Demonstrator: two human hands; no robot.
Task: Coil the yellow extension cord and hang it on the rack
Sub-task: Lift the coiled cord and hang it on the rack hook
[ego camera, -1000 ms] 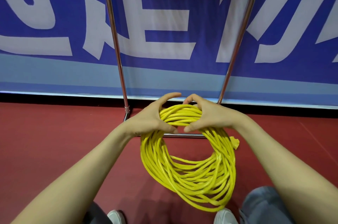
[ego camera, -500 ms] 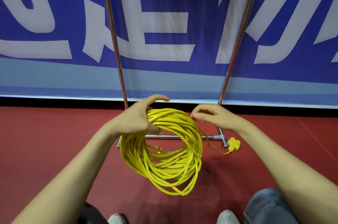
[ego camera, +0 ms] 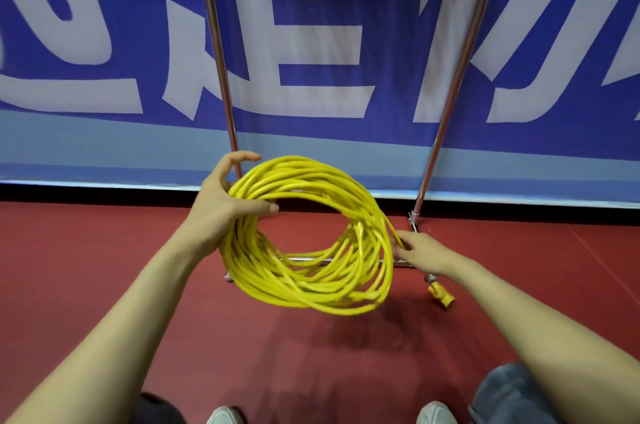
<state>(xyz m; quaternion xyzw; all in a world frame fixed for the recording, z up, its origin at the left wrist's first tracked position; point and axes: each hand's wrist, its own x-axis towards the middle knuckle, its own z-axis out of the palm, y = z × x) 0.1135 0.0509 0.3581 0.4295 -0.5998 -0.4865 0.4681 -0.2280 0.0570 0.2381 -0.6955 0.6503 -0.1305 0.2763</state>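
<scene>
1. Left forearm [ego camera: 138,302]: bare, extended forward from the lower left.
2. Left hand [ego camera: 221,209]: grips the upper left of the coiled yellow plastic-jacketed extension cord [ego camera: 311,292]. The thumb lies across the strands and the fingers [ego camera: 242,157] curl over them from behind.
3. Right forearm [ego camera: 519,316]: bare, extended forward from the lower right.
4. Right hand [ego camera: 420,252]: held lower than the left. The fingertips pinch one strand at the cord's right side.

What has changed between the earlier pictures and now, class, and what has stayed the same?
The right hand let go of the top of the yellow extension cord, dropped to the coil's right side and now pinches a strand. The left hand still grips the coil's top; the rack and banner are unchanged.
</scene>
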